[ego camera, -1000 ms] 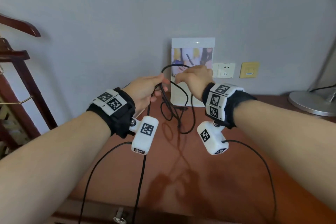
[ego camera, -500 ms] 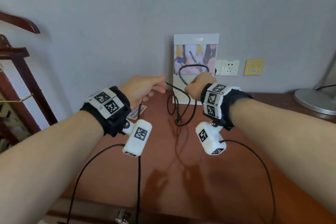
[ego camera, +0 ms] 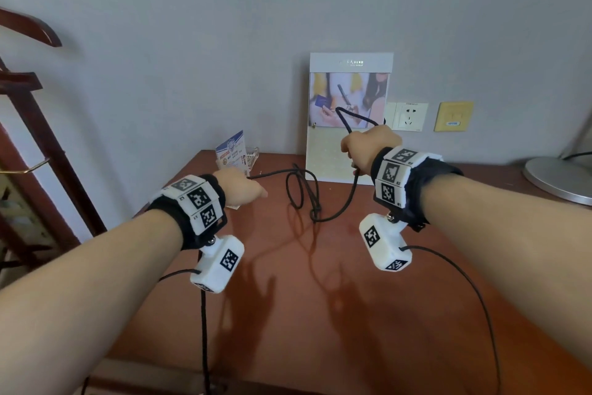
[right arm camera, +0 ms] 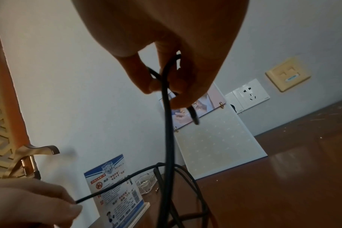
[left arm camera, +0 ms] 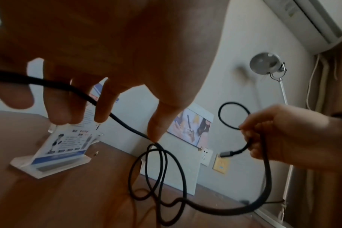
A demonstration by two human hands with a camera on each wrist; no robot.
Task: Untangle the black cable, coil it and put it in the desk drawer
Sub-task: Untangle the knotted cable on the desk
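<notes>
The hands had drawn apart since a second earlier. The left hand (ego camera: 238, 186) pinched the black cable (ego camera: 302, 192); the right hand's (ego camera: 368, 144) fingers (right arm camera: 178, 86) pinched its plug end, raised. Loops hung tangled above the desk (ego camera: 320, 298); untangling remained unfinished.

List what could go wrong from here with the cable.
The cable is stretched between the left hand and right hand, with crossed loops hanging between them: pulling further apart could cinch them into a knot. The hanging loops swing near the leaflet stand and could tip it.
</notes>
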